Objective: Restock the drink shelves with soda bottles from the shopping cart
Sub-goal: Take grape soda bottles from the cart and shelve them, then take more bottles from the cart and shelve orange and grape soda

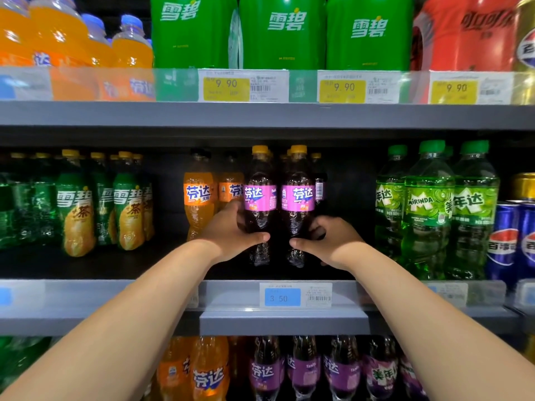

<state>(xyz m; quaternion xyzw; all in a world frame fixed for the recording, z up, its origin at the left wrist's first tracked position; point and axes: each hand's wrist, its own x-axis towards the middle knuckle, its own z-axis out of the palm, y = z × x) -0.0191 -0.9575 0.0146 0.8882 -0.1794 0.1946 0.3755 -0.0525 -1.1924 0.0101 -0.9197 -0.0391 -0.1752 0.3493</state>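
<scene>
Two dark grape soda bottles with purple labels and yellow caps stand upright side by side on the middle shelf. My left hand is wrapped around the lower part of the left grape bottle. My right hand grips the lower part of the right grape bottle. More grape bottles stand behind them, partly hidden. The shopping cart is out of view.
Orange soda bottles stand just left of my hands, green tea-soda bottles further left. Green Mirinda bottles and blue cans fill the right. Dark gaps lie on either side of the grape bottles. A blue 3.50 price tag marks the shelf edge.
</scene>
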